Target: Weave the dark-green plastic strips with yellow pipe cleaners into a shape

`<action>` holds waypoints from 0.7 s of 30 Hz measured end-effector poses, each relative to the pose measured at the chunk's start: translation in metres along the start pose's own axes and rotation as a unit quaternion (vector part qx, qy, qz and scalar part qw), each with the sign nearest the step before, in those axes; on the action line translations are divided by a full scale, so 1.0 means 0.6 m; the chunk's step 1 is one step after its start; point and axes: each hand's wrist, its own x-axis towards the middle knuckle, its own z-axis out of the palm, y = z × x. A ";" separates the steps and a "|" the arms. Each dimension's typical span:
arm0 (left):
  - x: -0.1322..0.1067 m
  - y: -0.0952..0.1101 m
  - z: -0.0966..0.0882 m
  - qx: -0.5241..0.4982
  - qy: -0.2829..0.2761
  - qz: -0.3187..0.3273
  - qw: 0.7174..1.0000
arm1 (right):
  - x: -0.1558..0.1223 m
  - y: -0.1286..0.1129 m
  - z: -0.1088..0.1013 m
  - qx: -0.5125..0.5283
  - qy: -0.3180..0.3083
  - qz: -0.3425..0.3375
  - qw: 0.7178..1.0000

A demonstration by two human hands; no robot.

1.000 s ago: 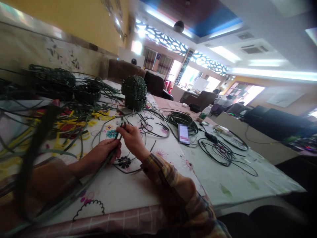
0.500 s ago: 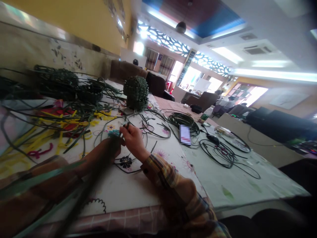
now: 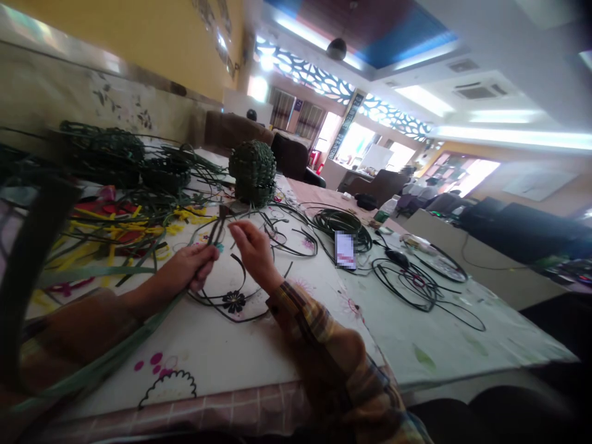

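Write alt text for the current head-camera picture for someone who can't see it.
A person's left hand grips dark strips over a flowered table, the right hand close by. Behind them stands a woven green piece; a coil and a phone are to the right.

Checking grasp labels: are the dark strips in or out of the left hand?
In. The left hand grips the dark strips; their ends jut beyond it.

Left grip (image 3: 200, 262) closed, right grip (image 3: 254, 251) just apart

The left thumb (image 3: 210, 252) lies forward, the left forearm (image 3: 155, 295) slanting in from lower left. The right fingers (image 3: 239, 231) bend inward; the sleeved right arm (image 3: 330, 339) enters from lower right.
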 end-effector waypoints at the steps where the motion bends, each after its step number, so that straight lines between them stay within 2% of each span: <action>1: 0.001 0.010 -0.007 -0.018 0.017 0.012 1.000 | 0.007 0.006 -0.009 -0.013 0.018 0.007 1.000; 3: 0.004 0.026 -0.021 -0.054 0.045 0.045 0.996 | 0.025 0.025 -0.034 -0.082 0.062 0.038 0.994; 5: 0.008 0.034 -0.036 -0.078 0.064 0.073 0.992 | 0.042 0.049 -0.065 -0.195 0.092 0.089 0.972; 6: 0.010 0.035 -0.043 -0.087 0.072 0.082 0.990 | 0.050 0.062 -0.081 -0.254 0.084 0.116 0.956; 10: 0.018 0.027 -0.059 -0.113 0.096 0.077 0.986 | 0.059 0.105 -0.124 -0.434 -0.031 0.179 0.883; 12: 0.019 0.025 -0.059 -0.114 0.098 0.077 0.986 | 0.055 0.119 -0.130 -0.491 -0.046 0.182 0.851; 14: 0.018 0.027 -0.054 -0.109 0.104 0.083 0.985 | 0.050 0.129 -0.132 -0.529 -0.032 0.180 0.829; 17: 0.016 0.035 -0.041 -0.099 0.144 0.068 0.982 | 0.047 0.139 -0.134 -0.557 -0.030 0.182 0.810; 21: 0.013 0.042 -0.029 -0.104 0.154 0.048 0.981 | 0.054 0.140 -0.141 -0.560 -0.054 0.162 0.811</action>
